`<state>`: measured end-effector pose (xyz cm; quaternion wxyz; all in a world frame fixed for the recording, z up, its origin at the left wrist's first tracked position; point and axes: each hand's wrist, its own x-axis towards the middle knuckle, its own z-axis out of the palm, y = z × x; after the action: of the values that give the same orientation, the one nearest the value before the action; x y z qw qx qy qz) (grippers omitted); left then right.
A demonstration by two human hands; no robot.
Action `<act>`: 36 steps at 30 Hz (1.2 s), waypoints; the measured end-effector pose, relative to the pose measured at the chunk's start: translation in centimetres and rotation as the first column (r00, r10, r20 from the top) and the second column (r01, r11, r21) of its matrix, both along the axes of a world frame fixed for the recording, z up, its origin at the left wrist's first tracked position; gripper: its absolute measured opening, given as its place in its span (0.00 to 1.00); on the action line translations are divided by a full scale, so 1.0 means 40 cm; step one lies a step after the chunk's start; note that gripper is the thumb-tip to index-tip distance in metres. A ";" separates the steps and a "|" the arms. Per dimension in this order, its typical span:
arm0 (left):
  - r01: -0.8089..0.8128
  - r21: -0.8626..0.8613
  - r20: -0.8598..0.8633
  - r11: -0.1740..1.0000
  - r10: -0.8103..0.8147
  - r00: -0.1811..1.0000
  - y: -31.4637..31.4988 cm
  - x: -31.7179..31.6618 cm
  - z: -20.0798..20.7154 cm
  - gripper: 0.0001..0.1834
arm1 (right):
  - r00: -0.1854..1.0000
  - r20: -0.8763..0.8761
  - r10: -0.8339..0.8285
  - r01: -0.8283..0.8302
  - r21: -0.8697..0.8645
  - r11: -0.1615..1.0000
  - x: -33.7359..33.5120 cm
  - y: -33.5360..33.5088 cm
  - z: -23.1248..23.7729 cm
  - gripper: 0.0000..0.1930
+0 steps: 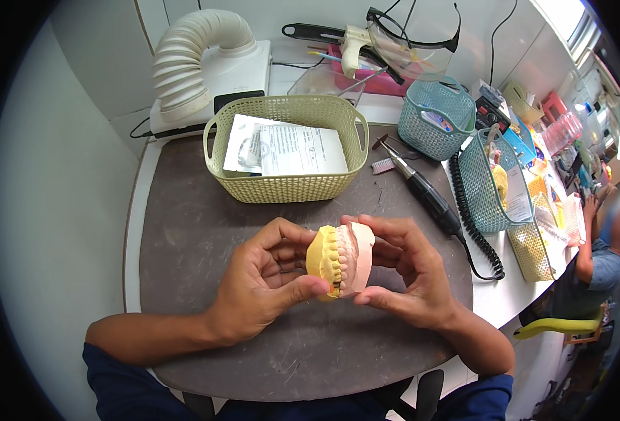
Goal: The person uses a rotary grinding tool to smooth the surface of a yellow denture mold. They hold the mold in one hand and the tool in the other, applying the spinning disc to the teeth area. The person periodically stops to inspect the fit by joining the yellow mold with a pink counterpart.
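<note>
Over the middle of the dark work board, two dental casts are held up with their tooth rows facing and touching. My left hand [259,279] grips the yellow dental cast [318,261], thumb on its near end and fingers at its far side. My right hand [414,274] is closed round the pink dental cast [358,259], thumb at the near edge and index finger at the far edge. A small dark and orange spot shows near the yellow cast's near end. The hidden outer sides of both casts lie toward my palms.
Beyond my hands stands a green basket [289,188] with papers and a packet. A handpiece [433,203] with coiled cord lies at the right, near a small brush [383,165]. Blue baskets [422,133], a white hose unit [184,63] and safety glasses [415,52] stand behind. Another person sits far right.
</note>
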<state>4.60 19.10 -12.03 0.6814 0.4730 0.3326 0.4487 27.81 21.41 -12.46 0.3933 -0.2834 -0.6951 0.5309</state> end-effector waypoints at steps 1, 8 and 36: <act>-0.009 0.000 -0.006 1.000 0.009 1.000 0.000 0.001 -0.001 0.24 | 1.000 0.004 -0.010 0.010 0.018 1.000 -0.001 0.000 0.000 0.39; -0.092 0.072 -0.153 0.993 0.102 0.983 -0.011 0.001 0.002 0.24 | 0.973 0.203 -0.113 0.086 0.134 0.987 0.000 0.000 0.016 0.37; -0.032 0.095 -0.136 0.995 0.045 0.990 -0.013 0.001 -0.012 0.20 | 0.991 0.114 -0.066 0.059 0.057 0.997 0.014 -0.015 0.030 0.36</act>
<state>4.65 18.58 -12.52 0.6254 0.5274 0.3669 0.4429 28.36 20.82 -11.25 0.3763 -0.3247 -0.7214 0.4822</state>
